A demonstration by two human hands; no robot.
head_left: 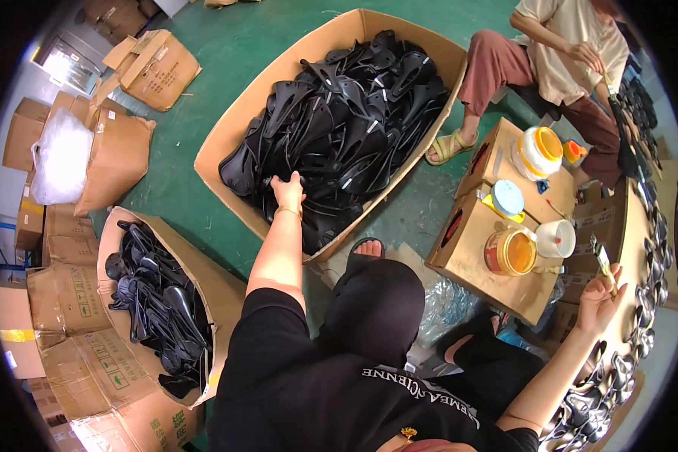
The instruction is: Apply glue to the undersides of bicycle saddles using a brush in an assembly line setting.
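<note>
My left hand [288, 192] reaches into a large cardboard box, its fingers closed on one of the black saddle-shaped plastic shells [346, 124] heaped there. Part of the grip is hidden among the shells. Out to the right, my right hand [599, 301] holds a brush [602, 260] with its bristles pointing up. Left of that hand, an open tub of yellowish paste [511, 251] and a white cup [556, 239] stand on a cardboard box top.
A smaller carton [211, 320] of black parts stands at my left. Stacked cartons [75, 301] line the left side. Across the boxes sits a co-worker [572, 60] holding a brush and a black part. Many black pieces [644, 316] line a board [618, 324] at right.
</note>
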